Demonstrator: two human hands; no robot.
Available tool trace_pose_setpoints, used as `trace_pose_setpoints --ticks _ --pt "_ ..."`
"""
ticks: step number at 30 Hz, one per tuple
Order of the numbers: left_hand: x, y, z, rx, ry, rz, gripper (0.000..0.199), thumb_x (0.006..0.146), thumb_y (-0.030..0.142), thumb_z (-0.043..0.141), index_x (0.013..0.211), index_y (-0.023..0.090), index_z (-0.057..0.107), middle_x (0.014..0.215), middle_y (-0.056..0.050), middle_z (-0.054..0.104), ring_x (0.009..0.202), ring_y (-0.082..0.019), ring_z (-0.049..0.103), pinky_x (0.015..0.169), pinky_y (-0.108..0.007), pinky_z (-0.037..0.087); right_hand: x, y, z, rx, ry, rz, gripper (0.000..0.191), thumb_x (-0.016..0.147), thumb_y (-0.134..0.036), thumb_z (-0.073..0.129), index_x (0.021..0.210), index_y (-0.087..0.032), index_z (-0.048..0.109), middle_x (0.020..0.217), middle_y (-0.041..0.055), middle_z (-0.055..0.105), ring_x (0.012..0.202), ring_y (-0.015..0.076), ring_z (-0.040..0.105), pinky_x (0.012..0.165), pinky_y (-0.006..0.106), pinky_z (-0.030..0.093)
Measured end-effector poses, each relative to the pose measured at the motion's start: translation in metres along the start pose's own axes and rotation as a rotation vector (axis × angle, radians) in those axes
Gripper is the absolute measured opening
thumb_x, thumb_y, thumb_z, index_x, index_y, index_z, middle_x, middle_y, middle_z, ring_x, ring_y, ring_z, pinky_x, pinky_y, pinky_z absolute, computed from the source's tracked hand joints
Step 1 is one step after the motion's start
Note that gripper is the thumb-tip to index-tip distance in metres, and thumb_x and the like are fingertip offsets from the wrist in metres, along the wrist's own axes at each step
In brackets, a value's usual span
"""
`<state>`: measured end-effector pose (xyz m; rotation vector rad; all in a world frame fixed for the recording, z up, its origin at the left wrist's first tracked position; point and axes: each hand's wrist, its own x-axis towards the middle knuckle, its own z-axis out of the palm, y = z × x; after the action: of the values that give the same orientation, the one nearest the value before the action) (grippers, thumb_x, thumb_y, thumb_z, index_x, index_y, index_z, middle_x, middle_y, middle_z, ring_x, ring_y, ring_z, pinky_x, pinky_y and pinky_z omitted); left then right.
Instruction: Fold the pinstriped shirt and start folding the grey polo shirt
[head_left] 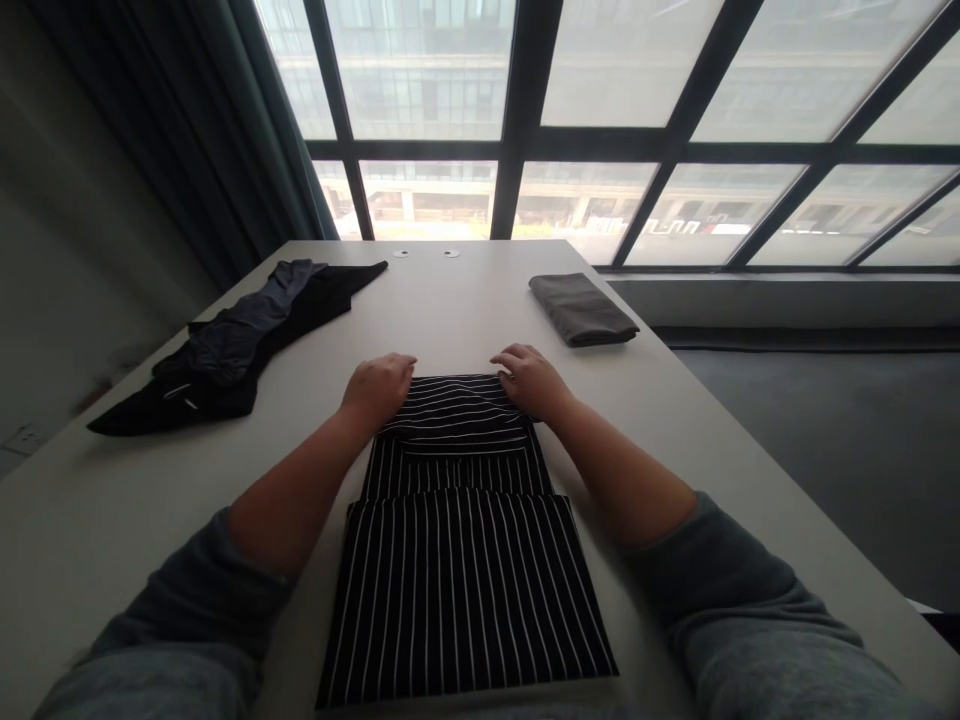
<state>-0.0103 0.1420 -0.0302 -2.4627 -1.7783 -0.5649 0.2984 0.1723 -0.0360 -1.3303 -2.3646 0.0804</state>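
A black cloth with white stripes [469,590] lies partly folded on the white table, its lower part flat with lengthwise stripes and its far end turned over with crosswise stripes. At the far left corner of that end, my left hand [380,388] has its fingers closed together at the cloth's edge. My right hand [531,382] is at the far right corner, fingers bent and slightly apart, with the thumb side by the cloth. What its fingertips grip is hard to make out.
Dark crumpled clothes [247,335] lie on the left of the white table [457,310]. A folded grey cloth [583,309] rests near the right edge. Beyond the table stand large windows and, at left, a dark curtain [187,130].
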Motion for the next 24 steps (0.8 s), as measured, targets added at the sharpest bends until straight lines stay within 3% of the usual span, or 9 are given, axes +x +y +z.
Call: trace_pose_setpoints --ticks 4,8,12,15,19,24 --pt "-0.026 0.039 0.018 0.093 -0.198 -0.059 0.060 0.106 0.055 0.039 0.143 0.015 0.064 0.149 -0.019 0.063 0.136 -0.038 0.060 0.115 -0.050 0.044 -0.009 -0.022 0.013 0.034 -0.154 -0.143 0.049 0.106 -0.037 0.051 0.151 -0.020 0.061 0.155 0.0088 0.050 0.151 0.0260 0.040 0.133 0.045 0.032" --pt "-0.035 0.046 0.038 0.090 -0.319 -0.182 0.079 0.103 0.063 0.037 0.157 0.006 0.049 0.168 -0.024 0.036 0.155 -0.044 0.036 0.124 -0.058 0.032 -0.016 -0.019 0.029 0.037 -0.372 -0.114 0.064 0.108 -0.051 0.048 0.167 -0.028 0.040 0.171 0.0042 0.025 0.161 0.0288 0.026 0.136 0.050 0.022" --pt "-0.028 0.035 0.038 0.083 -0.293 -0.210 0.075 0.104 0.064 0.030 0.158 0.015 0.049 0.169 -0.020 0.036 0.157 -0.040 0.035 0.125 -0.061 0.030 -0.016 -0.015 0.030 0.017 -0.413 -0.068 0.066 0.109 -0.057 0.043 0.170 -0.034 0.032 0.173 0.0017 0.017 0.163 0.0304 0.020 0.137 0.053 0.015" --pt "-0.022 0.020 0.031 0.077 -0.239 -0.225 0.063 0.106 0.053 0.032 0.149 0.016 0.059 0.165 -0.019 0.045 0.151 -0.039 0.044 0.119 -0.060 0.038 -0.015 -0.015 0.028 0.016 -0.433 -0.064 0.066 0.109 -0.058 0.042 0.170 -0.034 0.031 0.174 0.0012 0.016 0.164 0.0295 0.018 0.137 0.052 0.014" --pt "-0.011 -0.010 0.018 0.039 -0.133 -0.212 0.044 0.102 0.034 0.040 0.125 0.022 0.075 0.140 -0.012 0.070 0.125 -0.034 0.065 0.109 -0.050 0.048 -0.015 -0.013 0.029 0.044 -0.410 -0.081 0.065 0.109 -0.058 0.043 0.169 -0.034 0.034 0.173 0.0012 0.017 0.164 0.0294 0.020 0.138 0.051 0.016" --pt "0.000 -0.038 0.015 -0.038 -0.096 -0.234 0.034 0.095 0.034 0.053 0.111 0.022 0.080 0.122 -0.012 0.076 0.114 -0.032 0.068 0.103 -0.043 0.052 -0.014 -0.011 0.030 0.055 -0.410 -0.091 0.066 0.108 -0.057 0.045 0.169 -0.032 0.036 0.173 0.0017 0.019 0.164 0.0281 0.020 0.138 0.050 0.017"
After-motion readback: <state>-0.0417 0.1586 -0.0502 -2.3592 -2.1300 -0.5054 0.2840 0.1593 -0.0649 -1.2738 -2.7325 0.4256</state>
